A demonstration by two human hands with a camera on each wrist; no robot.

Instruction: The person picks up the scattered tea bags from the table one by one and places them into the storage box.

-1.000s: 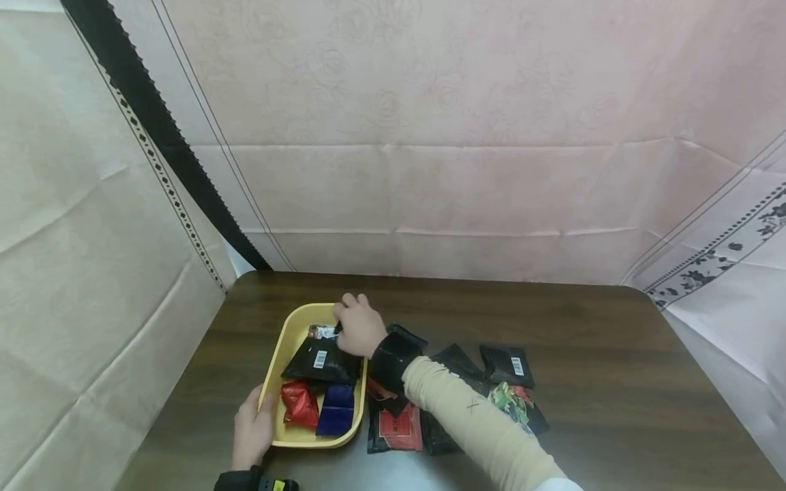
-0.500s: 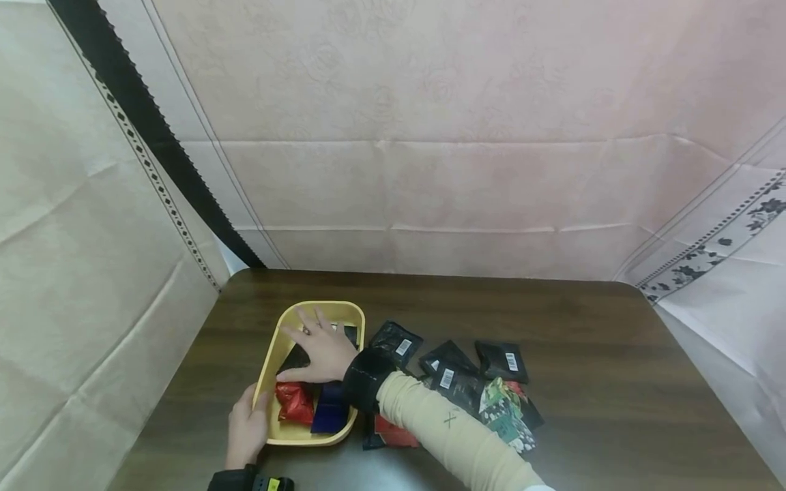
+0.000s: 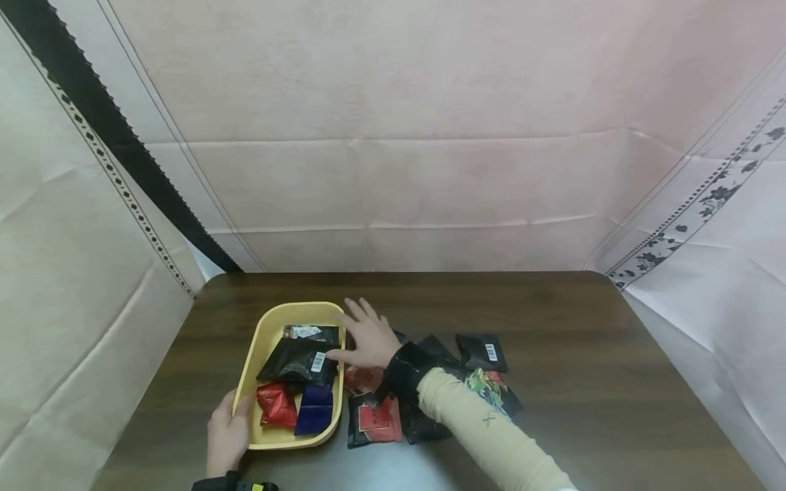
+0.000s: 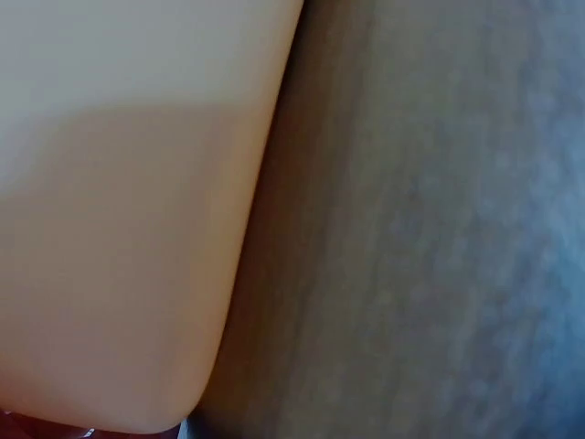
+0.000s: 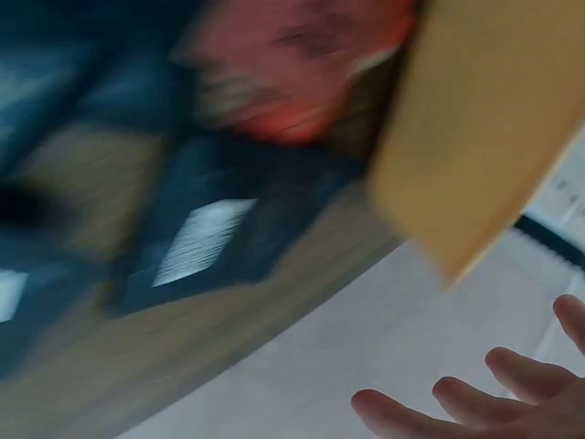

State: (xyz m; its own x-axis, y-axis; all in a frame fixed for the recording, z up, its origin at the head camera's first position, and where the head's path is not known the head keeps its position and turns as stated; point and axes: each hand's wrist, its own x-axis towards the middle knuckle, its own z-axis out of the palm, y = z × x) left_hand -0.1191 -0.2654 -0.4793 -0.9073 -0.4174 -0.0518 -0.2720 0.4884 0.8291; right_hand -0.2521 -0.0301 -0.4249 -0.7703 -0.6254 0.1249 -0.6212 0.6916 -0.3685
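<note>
My left hand [image 3: 227,436] grips the near left rim of a yellow plastic tray [image 3: 258,348]. Inside the tray lie a black packet [image 3: 285,361] with a barcode label, a shiny red packet [image 3: 276,406], a dark blue packet [image 3: 315,409] and a dark printed packet [image 3: 322,334] at the back. Over the tray's right rim hovers my right hand [image 3: 371,341], fingers spread and holding nothing. In the left wrist view only the tray's outer wall [image 4: 137,229] and the table show; the hand itself is out of sight there.
Right of the tray, several packets lie loosely grouped: a black and red one [image 3: 377,419], a green patterned one [image 3: 488,387] and a black one [image 3: 482,351] with a barcode. The brown table [image 3: 583,382] meets a pale cloth backdrop [image 3: 430,184] behind.
My right hand held something dark at the tray's right rim, then spread flat over the packets inside, and now has lifted back rightward. The left hand stays on the rim.
</note>
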